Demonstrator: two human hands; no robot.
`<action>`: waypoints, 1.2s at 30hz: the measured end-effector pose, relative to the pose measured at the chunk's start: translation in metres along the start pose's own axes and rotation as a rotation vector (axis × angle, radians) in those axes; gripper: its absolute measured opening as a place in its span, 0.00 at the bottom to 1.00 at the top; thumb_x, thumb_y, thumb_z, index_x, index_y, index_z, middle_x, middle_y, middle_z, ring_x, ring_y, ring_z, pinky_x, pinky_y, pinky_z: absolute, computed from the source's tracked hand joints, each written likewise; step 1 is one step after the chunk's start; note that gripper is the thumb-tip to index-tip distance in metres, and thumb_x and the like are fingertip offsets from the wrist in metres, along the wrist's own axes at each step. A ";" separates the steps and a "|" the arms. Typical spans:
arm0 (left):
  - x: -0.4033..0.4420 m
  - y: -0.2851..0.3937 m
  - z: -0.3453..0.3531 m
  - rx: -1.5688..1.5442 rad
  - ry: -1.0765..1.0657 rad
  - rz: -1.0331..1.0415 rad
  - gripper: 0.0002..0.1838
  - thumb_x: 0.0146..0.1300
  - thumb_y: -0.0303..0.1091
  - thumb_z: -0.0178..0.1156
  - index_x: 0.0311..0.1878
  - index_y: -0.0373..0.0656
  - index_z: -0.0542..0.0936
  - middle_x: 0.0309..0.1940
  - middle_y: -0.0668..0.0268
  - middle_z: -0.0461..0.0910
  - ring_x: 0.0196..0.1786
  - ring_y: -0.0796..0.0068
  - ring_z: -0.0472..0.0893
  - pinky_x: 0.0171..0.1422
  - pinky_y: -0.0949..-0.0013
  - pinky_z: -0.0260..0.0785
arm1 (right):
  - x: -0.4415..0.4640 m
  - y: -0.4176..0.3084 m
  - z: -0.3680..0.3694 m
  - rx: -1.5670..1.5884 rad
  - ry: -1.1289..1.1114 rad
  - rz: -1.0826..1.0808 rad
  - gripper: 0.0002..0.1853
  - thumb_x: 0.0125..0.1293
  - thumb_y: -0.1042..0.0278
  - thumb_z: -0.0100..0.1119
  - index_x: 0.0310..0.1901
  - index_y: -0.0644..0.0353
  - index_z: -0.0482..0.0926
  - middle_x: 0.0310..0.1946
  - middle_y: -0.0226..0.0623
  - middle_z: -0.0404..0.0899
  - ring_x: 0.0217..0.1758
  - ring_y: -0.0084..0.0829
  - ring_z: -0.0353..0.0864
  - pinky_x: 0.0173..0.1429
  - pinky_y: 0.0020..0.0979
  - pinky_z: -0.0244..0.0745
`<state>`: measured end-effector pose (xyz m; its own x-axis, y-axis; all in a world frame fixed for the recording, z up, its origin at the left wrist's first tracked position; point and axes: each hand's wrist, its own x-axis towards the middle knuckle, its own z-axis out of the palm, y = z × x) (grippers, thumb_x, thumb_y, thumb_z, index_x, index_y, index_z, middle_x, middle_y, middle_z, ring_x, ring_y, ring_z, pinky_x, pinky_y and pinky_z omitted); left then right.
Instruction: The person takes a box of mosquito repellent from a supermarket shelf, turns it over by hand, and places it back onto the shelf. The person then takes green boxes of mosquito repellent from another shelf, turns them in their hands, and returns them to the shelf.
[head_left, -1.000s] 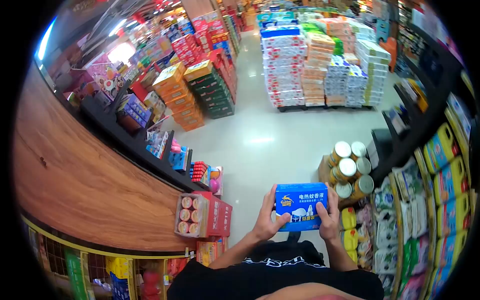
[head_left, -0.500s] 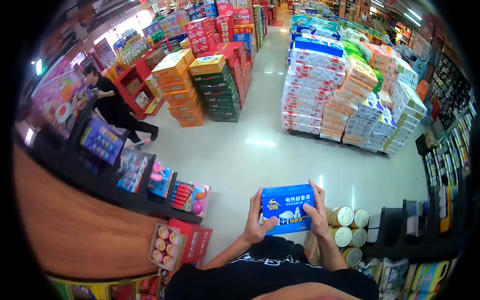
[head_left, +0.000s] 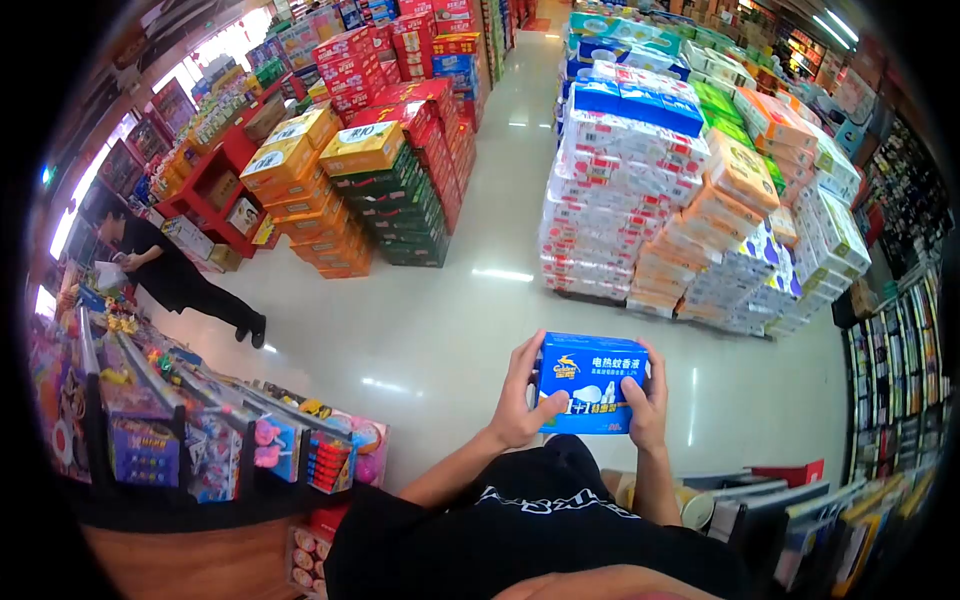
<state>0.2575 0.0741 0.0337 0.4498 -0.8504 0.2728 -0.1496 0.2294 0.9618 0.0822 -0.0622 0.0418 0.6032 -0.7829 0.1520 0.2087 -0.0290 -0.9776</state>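
A blue box of electric mosquito repellent liquid [head_left: 592, 384], with white Chinese print and a golden animal logo, is held upright in front of my chest. Around its left side wraps my left hand [head_left: 522, 395], the thumb pressed on the lower front face. My right hand [head_left: 648, 402] grips the opposite side, its thumb on the front near the right edge. The fingers behind the box are hidden. Its front face and part of its top are turned toward me.
Wrapped paper packs [head_left: 620, 200] are stacked high ahead on the right. Orange cartons [head_left: 318, 225] and green cartons [head_left: 397, 200] stand ahead on the left. A toy shelf [head_left: 215, 455] runs along my left. A person in dark clothes [head_left: 165, 265] stands beyond it. The shiny floor [head_left: 470, 320] lies between.
I have moved forward along the aisle, so the stacks look nearer and more of the toy shelf shows. Both hands keep hold of the box, which sits slightly further right and higher in view.
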 end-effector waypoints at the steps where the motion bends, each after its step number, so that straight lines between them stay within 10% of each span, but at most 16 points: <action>1: 0.028 -0.010 0.001 0.014 0.008 0.007 0.49 0.64 0.45 0.67 0.80 0.35 0.52 0.71 0.51 0.58 0.67 0.58 0.69 0.68 0.60 0.66 | 0.029 0.009 -0.007 0.012 -0.011 0.015 0.39 0.67 0.64 0.62 0.77 0.64 0.58 0.62 0.38 0.63 0.60 0.30 0.72 0.65 0.31 0.71; 11: 0.265 -0.060 0.008 0.085 0.148 0.063 0.51 0.65 0.42 0.66 0.81 0.35 0.47 0.71 0.52 0.57 0.69 0.59 0.68 0.67 0.58 0.68 | 0.316 0.031 -0.061 -0.149 -0.227 -0.100 0.39 0.69 0.61 0.60 0.78 0.63 0.57 0.65 0.40 0.61 0.65 0.34 0.68 0.72 0.33 0.63; 16: 0.379 -0.071 0.012 -0.253 0.394 0.002 0.39 0.67 0.38 0.68 0.73 0.35 0.57 0.51 0.51 0.77 0.52 0.69 0.81 0.55 0.68 0.76 | 0.414 0.023 -0.059 0.115 -0.212 0.019 0.41 0.68 0.66 0.64 0.78 0.64 0.54 0.67 0.46 0.66 0.65 0.32 0.73 0.67 0.35 0.72; 22: 0.531 -0.110 -0.014 -0.366 0.349 -0.134 0.30 0.70 0.41 0.66 0.64 0.35 0.63 0.51 0.52 0.78 0.53 0.70 0.80 0.57 0.67 0.74 | 0.540 0.034 -0.060 0.016 -0.140 -0.129 0.38 0.70 0.67 0.62 0.76 0.70 0.57 0.67 0.47 0.70 0.65 0.31 0.73 0.69 0.33 0.69; 29: 0.705 -0.129 -0.027 -0.167 0.230 0.095 0.33 0.74 0.47 0.59 0.70 0.31 0.65 0.62 0.50 0.74 0.63 0.64 0.76 0.65 0.62 0.68 | 0.705 0.028 -0.052 -0.303 0.124 -0.166 0.34 0.76 0.56 0.52 0.76 0.68 0.59 0.46 0.37 0.82 0.45 0.25 0.76 0.51 0.29 0.74; 36: 0.772 -0.152 -0.023 0.107 0.266 -0.024 0.30 0.74 0.50 0.57 0.65 0.33 0.73 0.51 0.50 0.82 0.55 0.59 0.82 0.63 0.61 0.71 | 0.789 0.029 -0.069 -0.732 0.122 -0.003 0.34 0.76 0.49 0.49 0.70 0.73 0.68 0.40 0.56 0.85 0.42 0.43 0.85 0.51 0.38 0.76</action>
<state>0.6481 -0.6062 0.0986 0.6675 -0.6977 0.2600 -0.2213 0.1474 0.9640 0.5111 -0.7241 0.1232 0.5047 -0.8445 0.1791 -0.3822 -0.4047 -0.8308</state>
